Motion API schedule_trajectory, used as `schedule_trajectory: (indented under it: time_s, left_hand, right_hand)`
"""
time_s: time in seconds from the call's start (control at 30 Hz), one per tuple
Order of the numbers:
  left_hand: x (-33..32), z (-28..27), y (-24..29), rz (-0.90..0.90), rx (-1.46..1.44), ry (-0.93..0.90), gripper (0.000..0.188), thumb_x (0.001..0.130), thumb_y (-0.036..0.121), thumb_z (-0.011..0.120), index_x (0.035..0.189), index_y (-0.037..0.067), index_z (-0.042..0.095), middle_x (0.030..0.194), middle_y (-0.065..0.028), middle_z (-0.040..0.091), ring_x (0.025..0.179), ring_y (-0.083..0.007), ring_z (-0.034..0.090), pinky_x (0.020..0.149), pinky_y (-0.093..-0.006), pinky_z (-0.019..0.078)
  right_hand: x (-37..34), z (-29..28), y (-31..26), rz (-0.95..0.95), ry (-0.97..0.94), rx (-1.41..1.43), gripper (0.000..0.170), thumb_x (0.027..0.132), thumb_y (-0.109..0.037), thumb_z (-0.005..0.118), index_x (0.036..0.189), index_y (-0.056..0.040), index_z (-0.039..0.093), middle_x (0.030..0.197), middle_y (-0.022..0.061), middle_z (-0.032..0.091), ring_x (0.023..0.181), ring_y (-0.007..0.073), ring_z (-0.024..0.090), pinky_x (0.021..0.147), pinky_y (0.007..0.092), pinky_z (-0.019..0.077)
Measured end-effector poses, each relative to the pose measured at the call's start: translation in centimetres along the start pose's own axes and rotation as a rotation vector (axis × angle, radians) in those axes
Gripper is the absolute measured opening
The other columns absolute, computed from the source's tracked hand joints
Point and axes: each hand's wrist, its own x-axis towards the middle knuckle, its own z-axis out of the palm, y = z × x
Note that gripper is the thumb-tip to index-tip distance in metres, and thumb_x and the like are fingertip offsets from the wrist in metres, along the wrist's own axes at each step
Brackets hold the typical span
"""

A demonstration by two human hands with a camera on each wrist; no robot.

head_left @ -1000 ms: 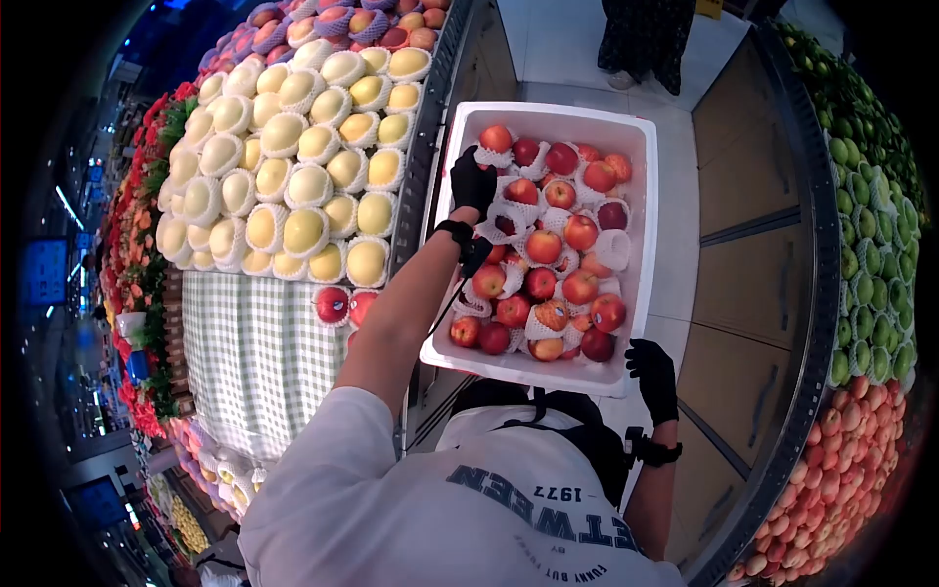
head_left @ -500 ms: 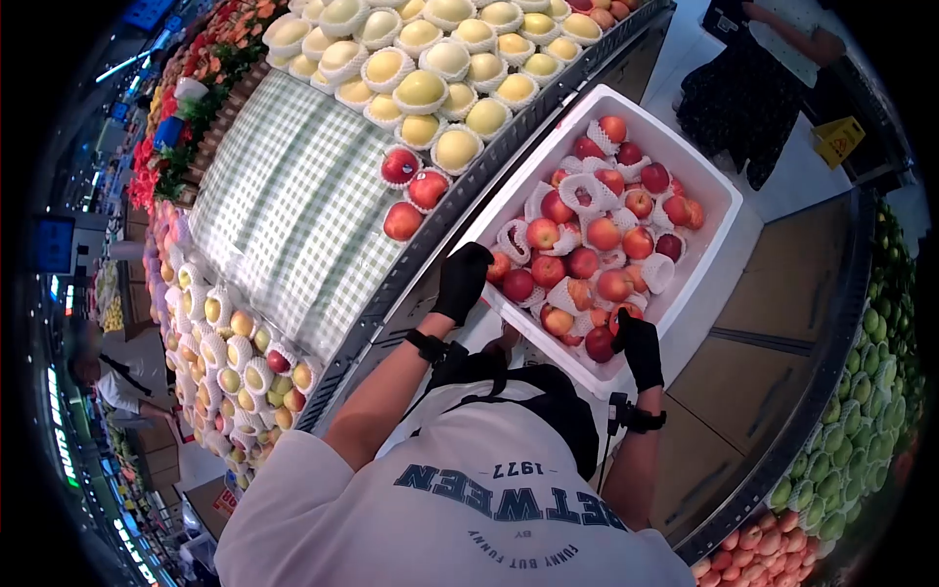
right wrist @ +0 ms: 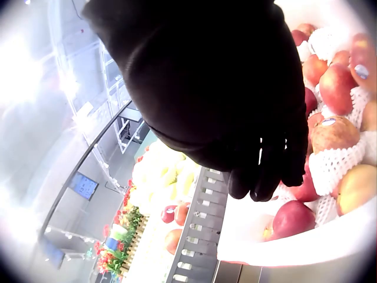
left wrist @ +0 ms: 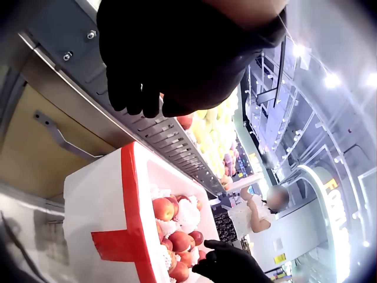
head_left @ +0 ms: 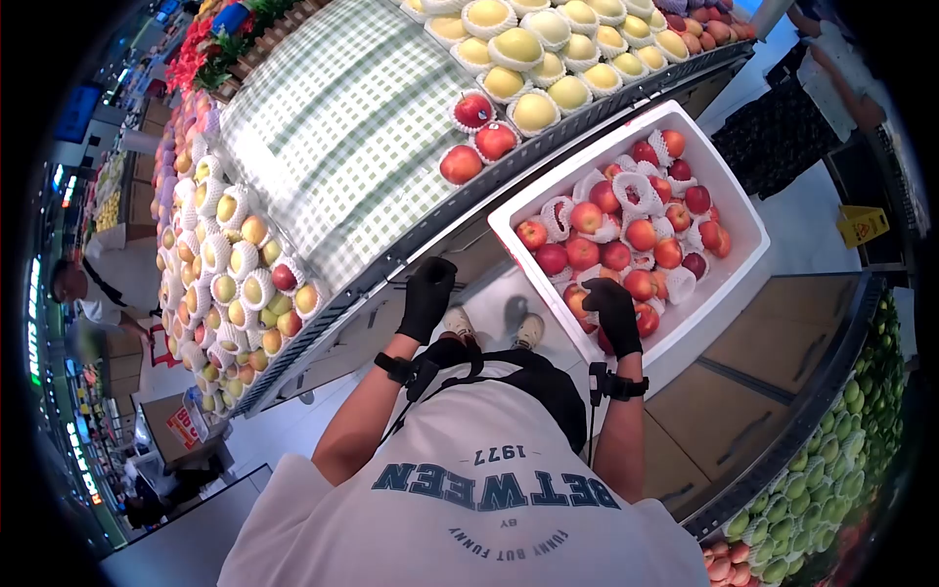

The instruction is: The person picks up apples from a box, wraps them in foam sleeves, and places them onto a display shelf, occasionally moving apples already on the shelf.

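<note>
A white foam box point(head_left: 740, 256) holds many red apples point(head_left: 641, 235), some in white foam nets, with loose nets among them. My gloved left hand point(head_left: 427, 298) hangs loosely curled beside the display's front edge, left of the box, holding nothing. Over the box's near corner, my gloved right hand point(head_left: 613, 313) has bent fingers just above the apples; the right wrist view shows that hand point(right wrist: 218, 88) with nothing gripped. Three red apples point(head_left: 460, 164) lie on the display beside a green-checked cloth point(head_left: 333, 127). Red tape point(left wrist: 115, 244) marks the box's side in the left wrist view.
Yellow fruit in nets point(head_left: 518, 46) lies behind the three apples, and more netted fruit point(head_left: 225, 289) is at the left. Green fruit point(head_left: 802, 479) fills the right display. A person point(head_left: 831, 88) stands beyond the box, near a yellow floor sign point(head_left: 863, 225).
My left hand has left the box and moved to the display's edge. My right hand has come from outside the box to over its near corner. The head view has turned, shifting the display.
</note>
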Motion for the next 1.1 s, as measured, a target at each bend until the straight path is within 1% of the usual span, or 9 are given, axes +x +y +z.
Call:
schedule_trajectory:
  time_s: [0.17,0.23,0.27,0.37,0.53,0.67,0.77,0.9,1.1]
  left_hand:
    - [-0.3,-3.0,-1.3,-0.05,-0.066,0.078,0.016,0.087,0.016,0.063,0.091,0.001,0.063,0.081,-0.0088,0.065,0.077,-0.0143,0.061,0.074,-0.03,0.0486]
    - [-0.1,-4.9,-1.3,-0.034,-0.034,0.087,0.02,0.087,0.02,0.065,0.091,0.0,0.063,0.081,-0.0064,0.064,0.077,-0.0116,0.057,0.073,-0.0292,0.047]
    - [0.1,-5.7,-1.9,-0.044,-0.006,0.075,0.023,0.088,0.021,0.065,0.091,-0.001,0.063,0.081,-0.007,0.064,0.077,-0.0131,0.058,0.073,-0.0305,0.0471]
    - [0.7,-7.7,-4.8,-0.103,-0.024,0.072,0.02,0.087,0.02,0.065,0.084,0.001,0.062,0.076,-0.0045,0.062,0.068,-0.0107,0.055,0.065,-0.0275,0.0456]
    - [0.4,-11.4,-4.6,-0.119,-0.244,0.028,0.015,0.088,0.012,0.061,0.082,0.005,0.05,0.068,-0.0019,0.053,0.062,-0.0091,0.051,0.059,-0.0247,0.0436]
    - [0.5,-13.5,-5.8,-0.111,-0.439,-0.052,0.014,0.085,0.003,0.059,0.084,0.006,0.045,0.07,-0.0037,0.054,0.063,-0.0105,0.052,0.059,-0.0247,0.0446]
    - [1.1,-14.4,-6.1,-0.065,-0.658,-0.089,0.018,0.079,-0.004,0.059,0.085,0.004,0.044,0.074,-0.008,0.057,0.068,-0.0156,0.056,0.065,-0.0283,0.0475]
    - [1.5,-14.7,-6.9,-0.097,-0.689,-0.159,0.017,0.079,-0.006,0.059,0.088,0.002,0.046,0.08,-0.0111,0.061,0.075,-0.0181,0.061,0.069,-0.0304,0.0501]
    - [4.4,-14.2,-4.4,-0.122,-0.636,-0.209,0.022,0.084,0.002,0.064,0.102,0.0,0.051,0.093,-0.0105,0.061,0.082,-0.0163,0.062,0.069,-0.0273,0.0522]
  right_hand:
    - [1.3,2.3,-1.4,0.129,-0.012,0.094,0.017,0.082,-0.008,0.057,0.095,0.0009,0.064,0.089,0.0065,0.064,0.076,0.0134,0.061,0.069,0.0279,0.0493]
    - [1.8,3.4,-1.6,-0.159,-0.013,-0.257,0.016,0.084,-0.01,0.058,0.093,0.0013,0.063,0.088,0.0058,0.065,0.074,0.0141,0.061,0.068,0.0268,0.0491]
    - [1.6,4.2,-2.0,0.059,0.077,0.129,0.016,0.088,-0.014,0.056,0.092,0.0003,0.062,0.085,0.0053,0.065,0.071,0.014,0.062,0.066,0.0259,0.0492]
    - [1.6,6.2,-5.3,0.224,0.15,0.112,0.02,0.092,-0.019,0.054,0.094,-0.0013,0.063,0.082,0.0057,0.065,0.067,0.0133,0.061,0.065,0.0247,0.0495]
    - [2.5,9.6,-5.1,0.096,0.172,0.082,0.027,0.095,-0.021,0.051,0.072,-0.0051,0.05,0.061,0.0005,0.05,0.052,0.0091,0.047,0.051,0.025,0.0385]
    - [2.8,12.0,-5.8,0.134,0.184,0.143,0.021,0.094,-0.014,0.052,0.073,-0.009,0.052,0.064,-0.0035,0.047,0.056,0.0062,0.045,0.055,0.0242,0.0407]
    - [2.9,13.1,-4.4,0.041,0.138,0.155,0.02,0.093,-0.02,0.053,0.085,-0.0027,0.058,0.066,0.0018,0.056,0.055,0.0093,0.052,0.052,0.0241,0.0408]
    - [1.4,15.4,-6.4,0.134,0.291,0.106,0.017,0.089,-0.019,0.058,0.096,-0.0032,0.058,0.077,0.0041,0.06,0.063,0.0109,0.059,0.054,0.0246,0.0453]
    - [4.2,14.6,-6.7,0.182,0.202,0.092,0.008,0.088,-0.012,0.057,0.095,-0.0073,0.058,0.085,0.0023,0.061,0.067,0.0113,0.06,0.054,0.0232,0.0466]
